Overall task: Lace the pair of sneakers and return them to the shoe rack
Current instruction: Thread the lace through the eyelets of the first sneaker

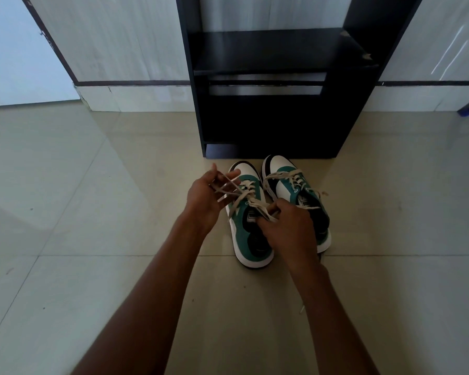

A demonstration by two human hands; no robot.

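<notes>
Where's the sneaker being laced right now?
Head view, centre: the left sneaker sits on the tiled floor beside the right sneaker, just before the black shoe rack.

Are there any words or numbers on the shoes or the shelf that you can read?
Tongue label on the left sneaker: a small patch, too blurred to read.
Tongue label on the right sneaker: too blurred to read.
Shoe rack: no writing visible.
Nothing else bears text.

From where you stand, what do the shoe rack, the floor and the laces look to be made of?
Shoe rack: dark laminated board, probably; its shelf edge is chipped pale. Floor: glossy beige tiles, with grout lines and reflections. Laces: flat off-white woven fabric, apparently cotton or polyester.
</notes>
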